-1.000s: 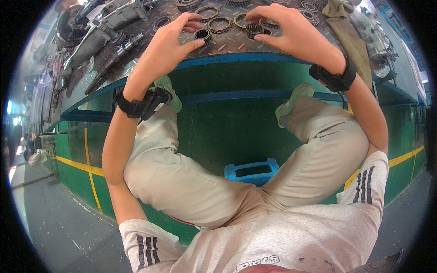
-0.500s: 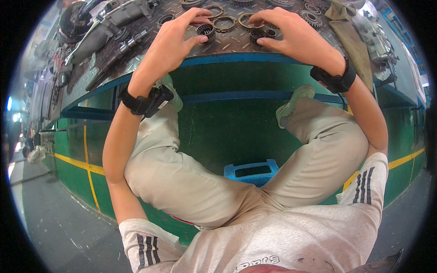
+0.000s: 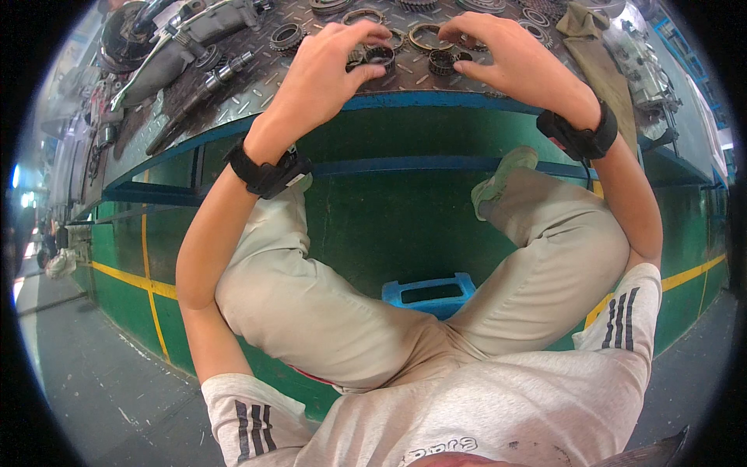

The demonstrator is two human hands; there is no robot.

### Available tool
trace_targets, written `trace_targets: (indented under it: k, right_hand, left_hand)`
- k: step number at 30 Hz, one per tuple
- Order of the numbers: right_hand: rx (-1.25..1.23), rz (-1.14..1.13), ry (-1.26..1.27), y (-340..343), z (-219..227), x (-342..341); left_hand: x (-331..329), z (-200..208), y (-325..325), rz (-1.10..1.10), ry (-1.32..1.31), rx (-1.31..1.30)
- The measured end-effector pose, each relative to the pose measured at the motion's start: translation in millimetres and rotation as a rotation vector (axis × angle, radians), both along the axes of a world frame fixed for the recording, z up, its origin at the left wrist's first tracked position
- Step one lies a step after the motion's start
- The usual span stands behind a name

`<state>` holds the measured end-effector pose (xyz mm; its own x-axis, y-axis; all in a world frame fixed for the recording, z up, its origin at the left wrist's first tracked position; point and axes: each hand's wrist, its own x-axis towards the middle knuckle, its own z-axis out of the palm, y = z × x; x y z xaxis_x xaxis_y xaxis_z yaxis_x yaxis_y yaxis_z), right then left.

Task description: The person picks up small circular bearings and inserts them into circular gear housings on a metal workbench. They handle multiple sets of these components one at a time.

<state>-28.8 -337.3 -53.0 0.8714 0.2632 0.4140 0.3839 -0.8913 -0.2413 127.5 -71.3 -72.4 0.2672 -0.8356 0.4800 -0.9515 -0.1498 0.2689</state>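
By table edge [image 3: 436,99], left hand [image 3: 327,71] grasping partly hidden ring [image 3: 381,57] in fingers; right hand [image 3: 520,61] beside black bearing [image 3: 440,64], grip unclear.

- Well below the left hand [image 3: 327,74] and right hand [image 3: 513,62], on the chest of the light grey shirt [image 3: 513,401]: 1 short line of outlined lettering [image 3: 441,447], too skewed to read clearly.
- Just below the left hand, on the black wrist device [image 3: 268,176]: 1 small white label [image 3: 296,180], too small to read.

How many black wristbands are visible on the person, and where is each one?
2: one black wristband just behind the left hand, and another black wristband just behind the right hand. Neither is hidden.
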Motion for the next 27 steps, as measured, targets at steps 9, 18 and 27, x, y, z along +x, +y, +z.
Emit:
trace_targets:
  k: [9,18,27]
  right_hand:
    - [0.004,0.038,0.127,-9.0,0.7,-3.1]
    - [0.054,0.000,-0.058,-0.9,6.6,1.2]
    - [0.124,0.001,0.000,13.6,-1.8,4.5]
  left_hand:
    - [12.5,0.7,13.8,0.044,0.062,0.035]
    - [-16.3,31.1,-1.8,0.046,0.238,-0.183]
    - [-7.6,13.5,-12.1,-0.002,0.139,-0.101]
